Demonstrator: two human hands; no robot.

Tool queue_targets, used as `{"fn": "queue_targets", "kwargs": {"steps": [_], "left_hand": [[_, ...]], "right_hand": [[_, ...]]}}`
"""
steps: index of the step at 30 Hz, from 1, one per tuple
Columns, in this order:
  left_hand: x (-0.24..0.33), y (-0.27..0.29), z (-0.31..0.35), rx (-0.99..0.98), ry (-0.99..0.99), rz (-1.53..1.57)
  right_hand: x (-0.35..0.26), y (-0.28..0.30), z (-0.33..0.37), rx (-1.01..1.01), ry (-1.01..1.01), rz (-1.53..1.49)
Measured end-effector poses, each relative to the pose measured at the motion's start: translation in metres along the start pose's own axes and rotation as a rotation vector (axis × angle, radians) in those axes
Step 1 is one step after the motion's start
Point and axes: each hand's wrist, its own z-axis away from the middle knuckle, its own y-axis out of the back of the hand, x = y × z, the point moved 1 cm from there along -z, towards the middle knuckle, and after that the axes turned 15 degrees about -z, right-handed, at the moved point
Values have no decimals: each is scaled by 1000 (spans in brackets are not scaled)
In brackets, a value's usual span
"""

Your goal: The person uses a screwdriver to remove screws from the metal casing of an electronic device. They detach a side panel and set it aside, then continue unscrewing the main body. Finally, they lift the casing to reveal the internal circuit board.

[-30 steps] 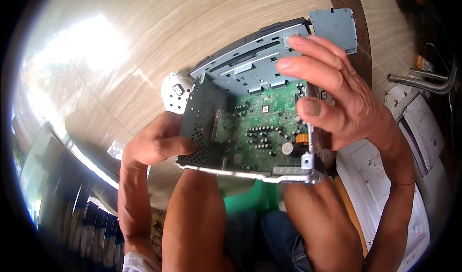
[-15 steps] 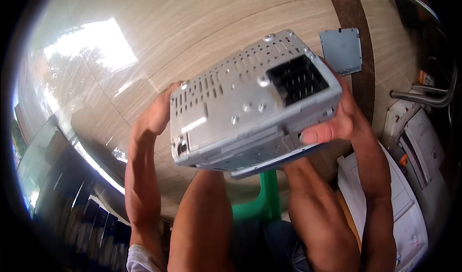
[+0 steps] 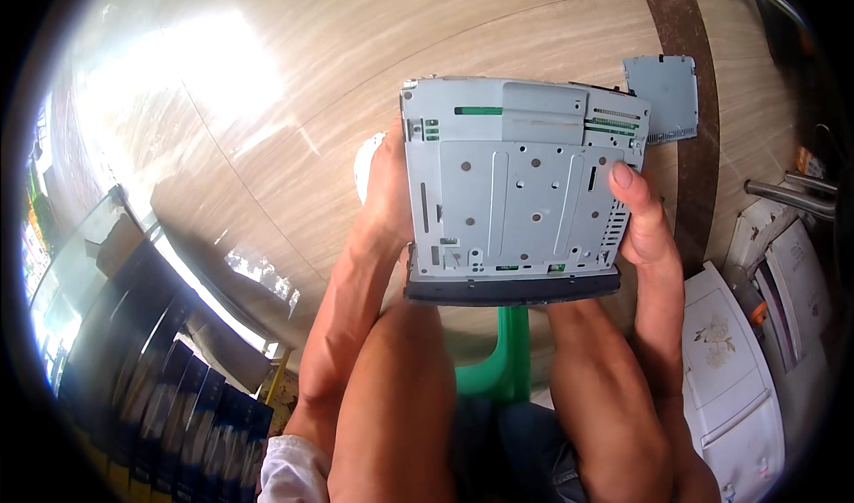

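Held up over my knees is a car stereo (image 3: 520, 192), a boxy grey metal unit with slots, screw holes and a dark front panel along its near edge. Bits of green circuit board show through its openings. My left hand (image 3: 390, 187) grips its left side, the fingers hidden behind the casing. On the right side, my right hand (image 3: 648, 223) is closed round the edge, thumb resting on the face turned up to me. A flat grey metal cover plate (image 3: 669, 98) lies on the floor beyond the right far corner, partly hidden by the stereo.
Beneath me is a green plastic stool (image 3: 505, 370). To the right stand a white cabinet (image 3: 729, 370) and chrome tubing (image 3: 787, 199). Several dark blue boxes (image 3: 173, 423) line the lower left. A white object (image 3: 364, 169) shows behind my left wrist. Tiled floor (image 3: 356, 32) stretches ahead.
My hands have turned the stereo, so a flatter face with green board in its slots replaces the perforated side. It now sits squarer, with the dark front panel toward me.
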Motion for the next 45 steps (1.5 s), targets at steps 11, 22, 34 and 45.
{"fn": "queue_targets", "kwargs": {"steps": [11,22,34,45], "left_hand": [[12,-8,9,-18,-48,96],[10,-5,9,-55,-58,73],[2,-5,1,-61,-40,-25],[3,-5,8,-7,-36,-35]], "right_hand": [[12,-4,-6,141,52,-88],[4,-24,4,180,96,-100],[1,-26,6,187,160,-45],[-4,-33,11,151,154,-70]]}}
